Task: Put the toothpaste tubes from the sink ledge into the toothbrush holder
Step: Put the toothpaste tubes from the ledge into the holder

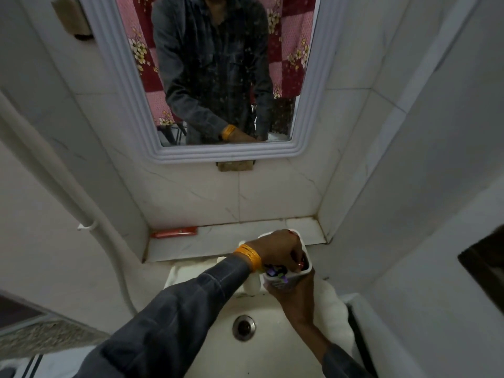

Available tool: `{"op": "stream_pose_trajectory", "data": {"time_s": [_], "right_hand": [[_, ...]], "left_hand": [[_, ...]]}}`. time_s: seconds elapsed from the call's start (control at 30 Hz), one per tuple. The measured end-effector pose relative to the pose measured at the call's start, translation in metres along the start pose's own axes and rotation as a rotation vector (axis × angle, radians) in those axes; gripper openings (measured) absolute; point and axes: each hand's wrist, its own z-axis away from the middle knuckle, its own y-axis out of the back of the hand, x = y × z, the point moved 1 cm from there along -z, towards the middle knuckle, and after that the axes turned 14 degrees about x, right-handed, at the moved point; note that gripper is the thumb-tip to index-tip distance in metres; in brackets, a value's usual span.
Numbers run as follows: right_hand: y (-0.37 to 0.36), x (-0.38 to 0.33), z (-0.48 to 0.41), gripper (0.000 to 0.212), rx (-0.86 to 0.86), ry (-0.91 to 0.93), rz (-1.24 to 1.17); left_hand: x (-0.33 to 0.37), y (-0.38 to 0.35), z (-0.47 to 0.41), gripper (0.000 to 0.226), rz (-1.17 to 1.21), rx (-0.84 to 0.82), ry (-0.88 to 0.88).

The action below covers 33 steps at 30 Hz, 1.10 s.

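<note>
A white toothbrush holder (305, 268) is held above the sink, tilted toward me, with dark and purple items sticking out of it. My right hand (293, 293) grips it from below. My left hand (281, 251), with yellow bangles on the wrist, reaches over its top with the fingers down inside the opening; whatever they pinch is hidden. A red toothpaste tube (174, 232) lies flat at the left end of the white sink ledge (218, 241), well apart from both hands.
The white sink basin (261, 356) with a metal drain (243, 327) lies under my arms. A white tap (252, 285) sits behind my left wrist. A framed mirror (212, 77) hangs on the tiled wall. A white pipe (81, 214) runs down the left wall.
</note>
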Motion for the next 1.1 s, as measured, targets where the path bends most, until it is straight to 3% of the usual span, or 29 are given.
{"op": "stream_pose_trajectory", "data": {"time_s": [0.13, 0.23, 0.3, 0.4, 0.5, 0.57, 0.73, 0.97, 1.1], "right_hand": [[0.002, -0.015, 0.005, 0.123, 0.036, -0.034, -0.055], [-0.002, -0.017, 0.003, 0.112, 0.007, 0.028, -0.064], [0.003, -0.013, 0.001, 0.114, 0.063, -0.011, -0.098], [0.003, -0.01, -0.001, 0.117, 0.034, 0.026, -0.086], [0.002, -0.006, 0.001, 0.125, 0.049, 0.016, -0.078], [0.003, -0.001, -0.001, 0.131, 0.068, 0.014, -0.07], [0.003, -0.001, 0.001, 0.129, 0.07, 0.004, -0.099], [0.003, -0.002, 0.001, 0.123, 0.06, -0.005, -0.108], [0.003, -0.001, 0.001, 0.116, 0.047, -0.024, -0.058]], "left_hand": [[-0.006, 0.018, 0.006, 0.014, 0.066, 0.089, -0.005], [-0.03, 0.036, 0.018, 0.012, 0.177, 0.179, 0.096], [-0.055, 0.044, 0.025, 0.011, 0.25, 0.305, 0.201], [-0.132, 0.045, 0.064, 0.015, 0.139, 0.525, 0.558], [-0.2, 0.031, 0.113, 0.044, -0.048, 0.373, 0.851], [-0.218, 0.02, 0.132, 0.054, -0.143, 0.22, 0.923], [-0.239, -0.007, 0.137, 0.04, -0.3, 0.16, 0.898], [-0.207, -0.007, 0.112, 0.045, -0.22, 0.09, 0.742], [-0.174, 0.033, 0.089, 0.021, -0.109, 0.27, 0.683]]}}
